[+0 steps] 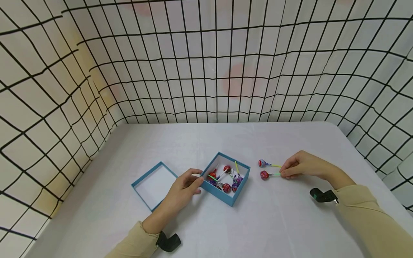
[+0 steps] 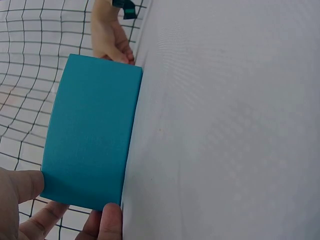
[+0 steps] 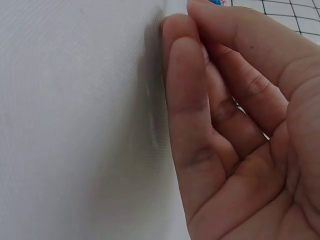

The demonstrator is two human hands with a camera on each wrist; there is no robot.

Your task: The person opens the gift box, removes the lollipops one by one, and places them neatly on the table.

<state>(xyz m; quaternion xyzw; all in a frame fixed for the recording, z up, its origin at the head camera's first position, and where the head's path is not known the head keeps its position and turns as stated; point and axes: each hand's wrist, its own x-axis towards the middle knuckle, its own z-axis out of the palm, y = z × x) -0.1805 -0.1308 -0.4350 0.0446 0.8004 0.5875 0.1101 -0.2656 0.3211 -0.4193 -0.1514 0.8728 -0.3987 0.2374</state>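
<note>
A blue box (image 1: 221, 195) with a white inside stands in the middle of the table and holds several lollipops (image 1: 227, 187) in red and purple wrappers. My left hand (image 1: 181, 191) grips its left corner, thumb and fingers spread along the blue side (image 2: 92, 132) in the left wrist view. To the right of the box, my right hand (image 1: 301, 165) pinches the green stick of a red-wrapped lollipop (image 1: 264, 175) low over the table. Just behind that one lies another lollipop (image 1: 262, 163) with a yellow stick. From the right wrist (image 3: 225, 100), the curled fingers hide the stick.
The matching blue lid (image 1: 151, 186) lies inside up, left of the box and partly behind my left forearm. A white cloth covers the table (image 1: 258, 222). Black netting (image 1: 216, 64) over pale fabric rises along the back and both sides.
</note>
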